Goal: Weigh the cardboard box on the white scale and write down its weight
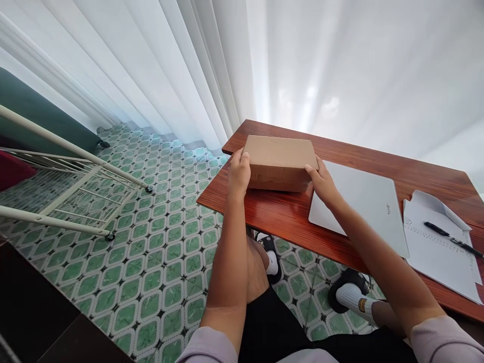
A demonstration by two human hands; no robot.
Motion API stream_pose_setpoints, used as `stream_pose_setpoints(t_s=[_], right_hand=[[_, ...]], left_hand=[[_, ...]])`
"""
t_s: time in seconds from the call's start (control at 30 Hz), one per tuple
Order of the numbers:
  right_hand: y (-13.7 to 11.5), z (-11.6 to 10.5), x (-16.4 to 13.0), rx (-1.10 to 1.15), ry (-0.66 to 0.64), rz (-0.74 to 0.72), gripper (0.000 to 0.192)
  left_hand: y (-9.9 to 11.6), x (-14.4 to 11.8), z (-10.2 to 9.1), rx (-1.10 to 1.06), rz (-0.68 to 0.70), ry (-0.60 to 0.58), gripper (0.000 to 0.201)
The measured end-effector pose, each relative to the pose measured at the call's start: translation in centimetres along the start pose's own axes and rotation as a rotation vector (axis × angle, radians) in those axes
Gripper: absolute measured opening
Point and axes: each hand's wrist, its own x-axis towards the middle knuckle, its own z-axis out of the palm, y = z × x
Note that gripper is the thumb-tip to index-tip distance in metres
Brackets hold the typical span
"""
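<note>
A closed brown cardboard box (280, 154) is at the left end of the wooden table (276, 212), its top facing up. My left hand (239, 172) grips the box's left end, thumb near the top edge. At the opposite end, my right hand (321, 179) is closed on the box's right side, thumb on the front corner. Whether the box rests fully on the table or is slightly raised, I cannot tell. Just right of it lies a closed silver laptop (359, 201), partly covered by my right forearm.
Papers (438, 252) and a black pen (454, 239) lie at the table's right. White curtains (302, 65) hang behind the table. A white metal rack (75, 171) on casters stands at left on the green tiled floor (162, 242). My feet are under the table.
</note>
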Motion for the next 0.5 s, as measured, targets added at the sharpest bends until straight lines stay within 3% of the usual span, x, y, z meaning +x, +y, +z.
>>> stream_pose_setpoints(t_s=[0.13, 0.5], right_hand=[[0.36, 0.06, -0.05, -0.033, 0.002, -0.018, 0.061], [0.90, 0.70, -0.88, -0.052, -0.006, -0.015, 0.072]], left_hand=[[-0.29, 0.26, -0.17, 0.054, -0.081, 0.033, 0.034], [-0.67, 0.70, -0.31, 0.059, -0.121, 0.040, 0.025]])
